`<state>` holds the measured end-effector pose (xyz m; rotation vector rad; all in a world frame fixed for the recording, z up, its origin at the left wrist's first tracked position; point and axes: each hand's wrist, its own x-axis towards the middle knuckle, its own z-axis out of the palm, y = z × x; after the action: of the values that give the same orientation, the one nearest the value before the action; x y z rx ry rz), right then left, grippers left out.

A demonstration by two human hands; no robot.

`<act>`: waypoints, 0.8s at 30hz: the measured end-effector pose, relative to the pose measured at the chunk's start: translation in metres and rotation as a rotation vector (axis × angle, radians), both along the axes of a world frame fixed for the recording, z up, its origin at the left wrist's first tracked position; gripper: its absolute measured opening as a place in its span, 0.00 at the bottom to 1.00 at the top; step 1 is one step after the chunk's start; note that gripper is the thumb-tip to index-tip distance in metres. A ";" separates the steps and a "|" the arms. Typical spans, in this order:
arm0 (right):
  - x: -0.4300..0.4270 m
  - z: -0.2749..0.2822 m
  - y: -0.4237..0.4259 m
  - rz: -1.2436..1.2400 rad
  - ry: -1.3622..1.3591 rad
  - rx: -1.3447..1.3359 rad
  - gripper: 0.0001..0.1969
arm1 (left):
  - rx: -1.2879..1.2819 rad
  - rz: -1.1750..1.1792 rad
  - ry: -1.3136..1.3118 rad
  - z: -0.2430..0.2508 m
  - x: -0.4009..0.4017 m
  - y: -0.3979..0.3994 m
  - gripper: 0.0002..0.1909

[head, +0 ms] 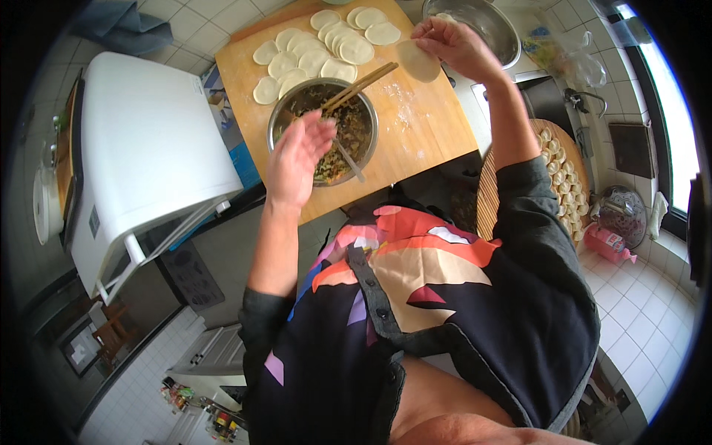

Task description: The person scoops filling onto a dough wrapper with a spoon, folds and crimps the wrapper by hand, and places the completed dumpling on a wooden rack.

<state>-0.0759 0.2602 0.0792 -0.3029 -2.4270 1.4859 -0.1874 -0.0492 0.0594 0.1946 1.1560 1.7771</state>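
Note:
My right hand [459,47] pinches a round dough wrapper [418,62] by its edge, over the back right of the wooden board [439,122]. Palm up with slightly curled fingers, my left hand [300,156] is above the left side of a steel bowl [374,142] and holds nothing that I can see. Chopped filling [353,125] is in the bowl. A pair of wooden chopsticks [364,83] leans over its back rim, and a metal spoon [349,158] rests in it with the handle over the front rim. Several round dough wrappers [313,60] lie overlapping behind the bowl.
A second steel bowl [503,33] stands behind my right hand. To the right, rows of folded dumplings [564,178] lie on a round tray, near a sink [548,103] and a pink bottle [605,243]. A white appliance [150,144] stands left of the board.

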 end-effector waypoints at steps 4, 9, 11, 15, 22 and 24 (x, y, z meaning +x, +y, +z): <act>-0.021 0.076 -0.061 0.355 -0.101 0.062 0.06 | 0.222 -0.152 -0.172 0.008 -0.005 0.042 0.28; -0.046 0.073 -0.133 0.281 -0.200 0.245 0.10 | 0.375 -0.174 -0.377 0.033 0.015 0.036 0.29; -0.043 0.053 -0.130 0.269 -0.188 0.203 0.11 | 0.314 -0.154 -0.362 0.011 0.001 0.015 0.24; -0.008 0.014 -0.130 0.519 -0.078 0.568 0.17 | 0.073 0.127 -0.256 -0.002 -0.007 -0.015 0.23; -0.038 0.026 -0.185 0.171 -0.181 0.220 0.12 | 0.376 0.078 -0.378 0.002 -0.003 -0.026 0.29; -0.052 0.007 -0.190 0.146 -0.117 0.325 0.13 | 0.376 0.095 -0.373 0.004 -0.001 -0.025 0.29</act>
<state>-0.1281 0.0703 0.0866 -0.1484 -2.7831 1.1260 -0.1880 -0.0746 0.0635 0.0252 0.5711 2.0003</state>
